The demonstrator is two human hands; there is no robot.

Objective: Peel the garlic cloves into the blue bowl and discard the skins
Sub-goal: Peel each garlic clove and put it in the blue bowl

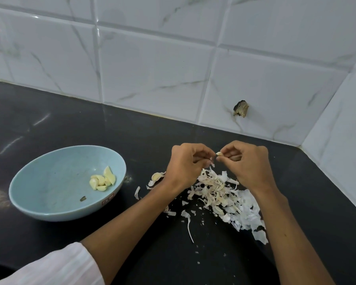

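Observation:
A pale blue bowl [39, 194] stands at the left of the black counter, with several peeled garlic cloves [102, 179] lying inside near its right wall. Both hands are raised together above a pile of papery skins [220, 192]. My right hand [247, 163] pinches a small garlic clove [219, 154] between thumb and fingertips. My left hand [185, 163] has its fingers curled, with the fingertips at the clove's left end. One unpeeled clove [157, 176] lies on the counter just left of my left wrist.
The black counter [70, 124] runs into a corner of white marbled wall tiles [152, 64]. A chipped hole [241, 108] marks the tile behind the hands. Loose skin scraps [188, 219] trail toward the front. A white sleeve [56, 266] covers my left upper arm.

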